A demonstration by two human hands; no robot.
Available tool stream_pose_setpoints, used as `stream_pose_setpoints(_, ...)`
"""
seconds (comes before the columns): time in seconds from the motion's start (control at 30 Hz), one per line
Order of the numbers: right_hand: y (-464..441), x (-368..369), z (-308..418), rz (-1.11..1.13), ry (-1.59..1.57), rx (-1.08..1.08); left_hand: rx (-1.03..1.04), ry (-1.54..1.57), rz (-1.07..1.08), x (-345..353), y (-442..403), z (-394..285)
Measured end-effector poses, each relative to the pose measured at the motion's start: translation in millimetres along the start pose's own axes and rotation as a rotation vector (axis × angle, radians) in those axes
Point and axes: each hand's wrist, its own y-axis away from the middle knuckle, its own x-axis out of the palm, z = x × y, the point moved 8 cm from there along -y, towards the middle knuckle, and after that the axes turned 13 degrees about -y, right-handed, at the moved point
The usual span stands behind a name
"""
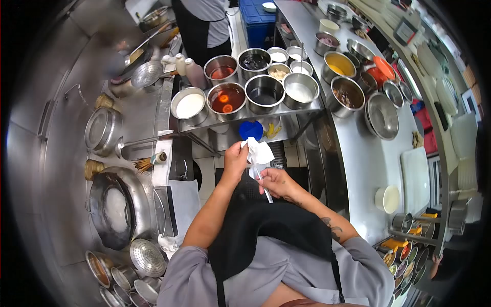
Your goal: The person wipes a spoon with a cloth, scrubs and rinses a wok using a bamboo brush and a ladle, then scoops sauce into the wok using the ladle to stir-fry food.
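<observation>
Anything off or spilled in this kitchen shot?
Slightly odd: yellow pieces seem to lie loose beside the blue item, below the steel pots, rather than in a container; I can't tell what they are. No obvious spill or damage.

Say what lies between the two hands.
Crumpled white cloth or paper in the left hand, plus part of a slim pale item in the right hand; head view shows both.

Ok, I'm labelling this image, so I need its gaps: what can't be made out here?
In the head view:
- White cloth or paper: unclear which; folds and the left hand hide part.
- Long pale thing: too small to identify; the right hand covers part.
- Co-worker: head cut off by the top edge.
- Lower-left pots: partly cut off by the bottom edge.
</observation>
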Motion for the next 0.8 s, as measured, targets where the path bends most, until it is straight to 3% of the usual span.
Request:
stream_pose_setpoints(0.07, -10.7, 11.2, 6.6, 0.003, 0.064, -0.001, -0.104, 0.105, 0.069, -11.0, -3.5, 0.3)
stream_pose_setpoints(0.2, -38.6, 30.7, 5.6, 0.035, 0.150, 0.003, -0.044, 0.052, 0.090, -50.0, -7.7, 12.8)
stream_pose_setpoints(0.43, -101.4, 79.2, -17.0, 0.261, 0.337, 0.000, -0.096, 0.183, -0.252, -138.1, 10.9, 25.5)
stream_pose_setpoints(0.57, -120.6, 117.8, -22.1, 0.351, 0.334, 0.132, 0.072, -0.039, -0.596, -184.3, 32.7, 27.6)
stream_pose_setpoints(0.67, -139.7, 136.5, -34.3, 0.420, 0.338, 0.236, -0.022, -0.098, -0.729, -209.9, 47.3, 48.4)
stream_pose_setpoints(0.77, -149.4, 154.8, -40.8, 0.528, 0.356, 0.351, -0.076, 0.318, -0.757, -208.4, 64.0, 44.2)
stream_pose_setpoints(0.8, -151.5, 158.4, -42.1, 0.573, 0.362, 0.384, -0.094, 0.297, -0.817, -212.1, 71.7, 46.0)
